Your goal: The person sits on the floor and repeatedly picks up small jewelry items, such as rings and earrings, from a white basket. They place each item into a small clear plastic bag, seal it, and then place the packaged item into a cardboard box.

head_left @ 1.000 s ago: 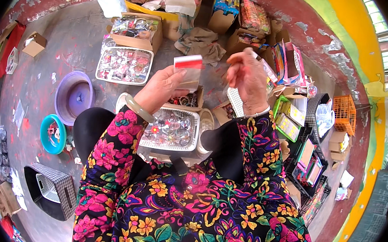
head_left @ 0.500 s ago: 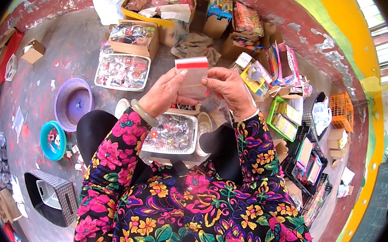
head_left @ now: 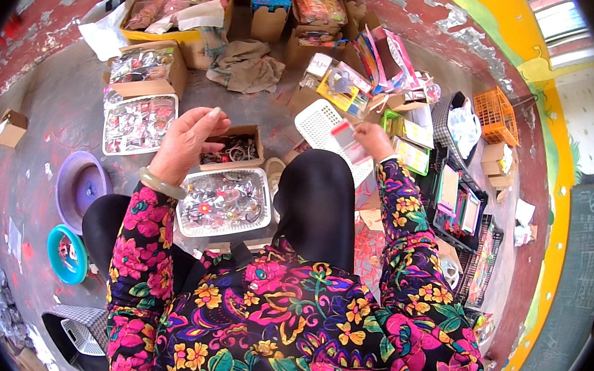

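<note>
My right hand point(head_left: 374, 140) pinches the edge of a small clear plastic bag point(head_left: 350, 143) with a red strip along its top. Beneath that bag lies a white perforated basket point(head_left: 312, 118), partly hidden by my raised knee. Held up with its fingers loosely apart, my left hand point(head_left: 188, 141) has nothing in it. Below it stands a white basket point(head_left: 187, 229) of small items in clear packets. Just behind is a cardboard box point(head_left: 253, 133) of dark, loopy pieces, partly covered by my left fingers.
Another white basket point(head_left: 106, 140) of packets stands left, beside purple point(head_left: 63, 176) and teal point(head_left: 51, 259) basins. Along the far wall are filled cartons point(head_left: 183, 78) and a brown cloth point(head_left: 245, 66). A green basket point(head_left: 388, 120), black crates point(head_left: 475, 240) and an orange crate point(head_left: 495, 117) crowd the right.
My hands have moved apart. The right one has carried the bag rightward over the white perforated basket, while the left has let go of it and shifted left. My view has turned rightward.
</note>
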The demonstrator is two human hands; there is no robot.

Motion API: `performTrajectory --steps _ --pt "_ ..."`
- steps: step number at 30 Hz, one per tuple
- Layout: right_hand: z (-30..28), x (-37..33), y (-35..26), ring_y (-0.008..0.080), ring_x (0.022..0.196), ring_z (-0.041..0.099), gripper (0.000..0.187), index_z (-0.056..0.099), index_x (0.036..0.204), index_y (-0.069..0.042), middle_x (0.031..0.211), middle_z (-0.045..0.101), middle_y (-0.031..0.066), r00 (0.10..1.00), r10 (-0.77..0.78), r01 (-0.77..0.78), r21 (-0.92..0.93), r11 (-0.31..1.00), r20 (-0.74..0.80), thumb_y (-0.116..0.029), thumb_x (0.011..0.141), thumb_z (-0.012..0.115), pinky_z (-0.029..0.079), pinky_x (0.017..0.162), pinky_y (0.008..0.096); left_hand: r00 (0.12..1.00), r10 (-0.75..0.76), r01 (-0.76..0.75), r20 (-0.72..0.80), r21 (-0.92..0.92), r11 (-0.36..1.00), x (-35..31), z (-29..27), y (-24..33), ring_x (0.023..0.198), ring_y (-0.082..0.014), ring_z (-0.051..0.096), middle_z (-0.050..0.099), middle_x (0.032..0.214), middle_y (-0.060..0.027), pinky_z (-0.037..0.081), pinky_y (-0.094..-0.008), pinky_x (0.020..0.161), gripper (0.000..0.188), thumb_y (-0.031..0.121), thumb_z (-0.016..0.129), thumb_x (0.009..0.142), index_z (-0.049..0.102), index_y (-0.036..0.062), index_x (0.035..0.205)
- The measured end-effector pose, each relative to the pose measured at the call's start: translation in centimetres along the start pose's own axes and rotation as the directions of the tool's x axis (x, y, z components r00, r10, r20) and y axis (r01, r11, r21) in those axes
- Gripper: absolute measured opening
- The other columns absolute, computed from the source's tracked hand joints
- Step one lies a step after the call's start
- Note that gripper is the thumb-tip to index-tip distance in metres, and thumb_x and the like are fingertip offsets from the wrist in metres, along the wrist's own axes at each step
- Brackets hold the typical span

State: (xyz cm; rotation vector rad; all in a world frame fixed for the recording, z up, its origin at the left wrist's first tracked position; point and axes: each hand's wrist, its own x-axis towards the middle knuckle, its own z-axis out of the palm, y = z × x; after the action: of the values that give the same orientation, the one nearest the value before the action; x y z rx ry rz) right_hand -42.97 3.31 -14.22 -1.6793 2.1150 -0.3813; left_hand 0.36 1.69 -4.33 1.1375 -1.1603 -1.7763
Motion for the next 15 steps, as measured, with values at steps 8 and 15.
performTrajectory --steps 8,15 --pt "6.3 1.9 5.7 0.0287 0.079 0.063 0.020 0.068 0.086 -0.010 0.085 0.064 0.0151 0.961 0.240 -0.225 -0.119 0.967 0.135 -0.022 0.074 0.057 0.049 0.073 0.0405 0.998 -0.057 0.054 0.042 0.058 0.997 0.7 0.4 -1.1 0.096 -0.0133 0.058 0.061 0.102 -0.0057 0.049 -0.0255 0.074 0.027 0.028 0.048 0.093 0.056 0.0045 0.104" --pt "-3.1 1.8 -7.5 0.0141 0.067 0.062 0.035 0.059 0.097 0.002 0.075 0.063 0.0072 0.965 0.034 -0.203 0.659 0.724 0.260 -0.032 0.089 0.053 0.051 0.063 0.0262 0.999 -0.032 0.031 0.036 0.014 0.999 1.0 0.9 -0.8 0.097 -0.0140 0.058 0.062 0.102 -0.0066 0.050 -0.0262 0.074 0.026 0.027 0.048 0.093 0.056 0.0040 0.103"
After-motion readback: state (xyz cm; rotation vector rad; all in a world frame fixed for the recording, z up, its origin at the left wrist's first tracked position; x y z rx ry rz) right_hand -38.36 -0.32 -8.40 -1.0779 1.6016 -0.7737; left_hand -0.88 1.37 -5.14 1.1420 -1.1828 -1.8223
